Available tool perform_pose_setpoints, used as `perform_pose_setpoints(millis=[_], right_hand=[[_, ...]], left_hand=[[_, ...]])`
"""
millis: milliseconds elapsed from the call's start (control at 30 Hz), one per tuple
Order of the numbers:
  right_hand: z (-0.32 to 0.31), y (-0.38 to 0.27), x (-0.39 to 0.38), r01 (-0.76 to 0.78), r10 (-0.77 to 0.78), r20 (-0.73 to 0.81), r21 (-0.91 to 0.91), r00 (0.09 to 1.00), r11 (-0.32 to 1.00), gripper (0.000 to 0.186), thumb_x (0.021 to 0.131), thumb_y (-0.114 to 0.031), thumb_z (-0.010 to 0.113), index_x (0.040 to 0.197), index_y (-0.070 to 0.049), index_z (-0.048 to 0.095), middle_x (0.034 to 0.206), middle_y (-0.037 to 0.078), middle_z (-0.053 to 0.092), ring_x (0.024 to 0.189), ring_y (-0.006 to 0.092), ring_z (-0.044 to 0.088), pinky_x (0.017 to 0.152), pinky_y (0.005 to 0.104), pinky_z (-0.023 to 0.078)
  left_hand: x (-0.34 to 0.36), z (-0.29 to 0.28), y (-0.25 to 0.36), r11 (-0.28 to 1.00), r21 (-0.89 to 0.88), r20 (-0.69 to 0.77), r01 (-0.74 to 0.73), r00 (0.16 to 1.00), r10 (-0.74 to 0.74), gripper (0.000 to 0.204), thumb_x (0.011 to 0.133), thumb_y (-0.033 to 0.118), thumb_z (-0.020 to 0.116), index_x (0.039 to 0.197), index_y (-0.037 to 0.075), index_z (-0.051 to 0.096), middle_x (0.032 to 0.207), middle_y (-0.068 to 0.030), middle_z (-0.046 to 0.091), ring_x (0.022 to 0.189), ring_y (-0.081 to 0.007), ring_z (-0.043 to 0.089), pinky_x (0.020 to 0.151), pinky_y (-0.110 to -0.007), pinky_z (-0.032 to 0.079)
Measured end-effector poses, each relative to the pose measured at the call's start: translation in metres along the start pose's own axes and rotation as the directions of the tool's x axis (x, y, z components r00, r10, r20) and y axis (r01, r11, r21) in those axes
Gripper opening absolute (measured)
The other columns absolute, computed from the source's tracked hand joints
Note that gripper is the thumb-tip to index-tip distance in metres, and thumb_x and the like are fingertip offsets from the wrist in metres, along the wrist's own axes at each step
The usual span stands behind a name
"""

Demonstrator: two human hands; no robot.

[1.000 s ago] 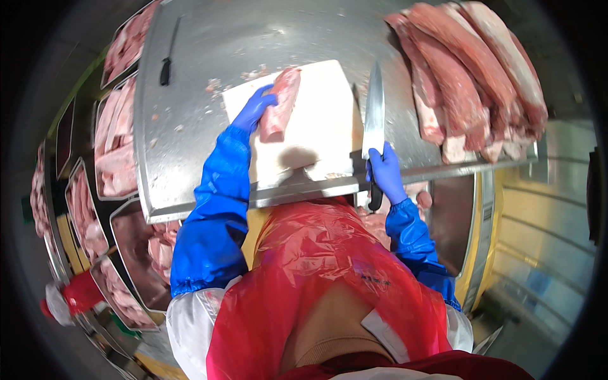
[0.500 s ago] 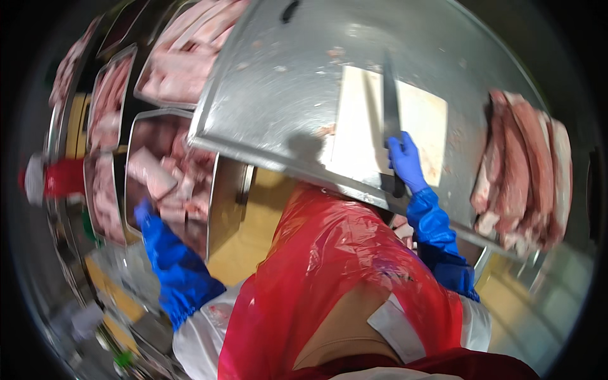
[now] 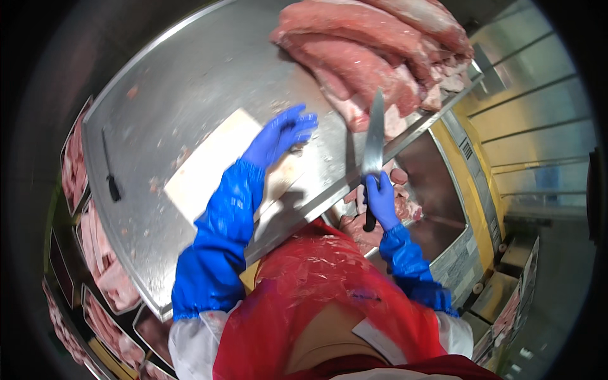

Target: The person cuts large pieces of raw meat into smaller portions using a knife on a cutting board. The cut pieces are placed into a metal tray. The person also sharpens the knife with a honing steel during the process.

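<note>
Blue-gloved L hand (image 3: 278,136) has swung back from the meat tray it was reaching into half a sec ago; I now have it at ~11 o'c, just past centre. Cut piece that lay on the white board (image 3: 215,158) a sec ago is gone from there, so I'd judge that piece dealt with & L hand freed up. View's turned too: big meat pile (image 3: 354,63) now sits at 1 o'c on the steel table (image 3: 158,82), nearer my hands.

L pose: forearm rises from 7 o'c, palm over board's R end, fingers apart & pointing ~2 o'c twd pile, nothing gripped; can't tell if it touches the board.

R hand (image 3: 381,196) at 3 o'c, clamped on black handle of knife (image 3: 375,133), forearm up from 5 o'c. Blade points 12 o'c, tip overlapping the pile in view; contact unclear. Knife was over the board half a sec back, now it's R of it, handle above the lower tray (image 3: 440,190) w/ meat bits.

Thin black-handled tool (image 3: 113,188) lies at 9 o'c, more meat trays (image 3: 104,259) beyond table edge, 8 o'c.
</note>
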State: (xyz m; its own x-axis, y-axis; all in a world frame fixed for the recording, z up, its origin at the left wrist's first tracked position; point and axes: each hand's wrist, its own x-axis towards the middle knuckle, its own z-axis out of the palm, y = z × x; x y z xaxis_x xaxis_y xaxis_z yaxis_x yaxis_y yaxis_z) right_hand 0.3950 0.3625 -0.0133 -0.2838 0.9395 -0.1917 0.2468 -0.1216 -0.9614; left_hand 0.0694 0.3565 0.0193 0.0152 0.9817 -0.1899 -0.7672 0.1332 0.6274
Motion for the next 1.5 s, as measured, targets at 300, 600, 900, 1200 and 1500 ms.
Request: perform_pose_setpoints(millis=[300, 600, 900, 1200, 1500], right_hand=[[-0.136, -0.049, 0.101, 0.241, -0.286, -0.136, -0.274, 0.949, 0.931, 0.02, 0.096, -0.017, 0.056, 0.102, 0.002, 0.059, 0.073, 0.007, 0.062, 0.063, 0.0154, 0.059, 0.06, 0.0326, 0.048], [-0.095, -0.262, 0.417, 0.552, -0.347, 0.474, -0.413, 0.809, 0.724, 0.042, 0.093, -0.028, 0.054, 0.123, 0.001, 0.059, 0.111, 0.012, 0.066, 0.099, 0.0214, 0.06, 0.09, 0.0342, 0.046], [0.004, -0.201, 0.362, 0.544, -0.247, 0.617, -0.355, 0.747, 0.76, 0.038, 0.089, -0.024, 0.057, 0.119, -0.001, 0.061, 0.102, 0.011, 0.066, 0.094, 0.026, 0.063, 0.087, 0.0394, 0.049], [0.11, -0.126, 0.159, 0.482, -0.463, 0.392, 0.053, 0.795, 0.874, 0.027, 0.091, -0.015, 0.055, 0.113, 0.001, 0.06, 0.117, 0.018, 0.051, 0.111, 0.0286, 0.049, 0.098, 0.039, 0.042], [0.162, -0.203, 0.057, -0.114, -0.252, 0.732, 0.411, 0.633, 0.905, 0.023, 0.096, -0.017, 0.051, 0.111, -0.002, 0.06, 0.104, 0.011, 0.058, 0.094, 0.0192, 0.057, 0.072, 0.0321, 0.053]], left_hand=[[0.28, 0.099, 0.042, 0.986, -0.082, -0.376, -0.142, 0.921, 0.101, 0.071, 0.083, 0.036, 0.071, 0.132, 0.0, 0.033, 0.117, -0.0224, 0.054, 0.107, -0.0386, 0.06, 0.092, -0.05, 0.051], [0.267, 0.082, 0.043, 0.986, 0.029, -0.482, -0.167, 0.861, 0.16, 0.102, 0.08, 0.048, 0.072, 0.149, 0.001, 0.013, 0.142, -0.0243, 0.033, 0.129, -0.0373, 0.044, 0.1, -0.05, 0.042], [0.247, 0.034, 0.055, 0.93, -0.259, -0.235, -0.259, 0.951, 0.2, 0.065, 0.09, 0.045, 0.063, 0.137, 0.002, 0.048, 0.135, -0.0167, 0.056, 0.123, -0.032, 0.054, 0.109, -0.044, 0.041], [0.107, 0.028, 0.067, 0.997, 0.029, -0.102, -0.077, 0.992, 0.08, 0.037, 0.095, 0.03, 0.057, 0.121, 0.005, 0.061, 0.112, -0.0128, 0.068, 0.098, -0.0234, 0.066, 0.09, -0.04, 0.054], [-0.061, 0.042, 0.137, 0.955, 0.287, -0.426, -0.078, 0.883, 0.2, 0.037, 0.094, 0.032, 0.059, 0.118, 0.004, 0.065, 0.111, -0.0121, 0.069, 0.096, -0.0211, 0.068, 0.087, -0.035, 0.054]])
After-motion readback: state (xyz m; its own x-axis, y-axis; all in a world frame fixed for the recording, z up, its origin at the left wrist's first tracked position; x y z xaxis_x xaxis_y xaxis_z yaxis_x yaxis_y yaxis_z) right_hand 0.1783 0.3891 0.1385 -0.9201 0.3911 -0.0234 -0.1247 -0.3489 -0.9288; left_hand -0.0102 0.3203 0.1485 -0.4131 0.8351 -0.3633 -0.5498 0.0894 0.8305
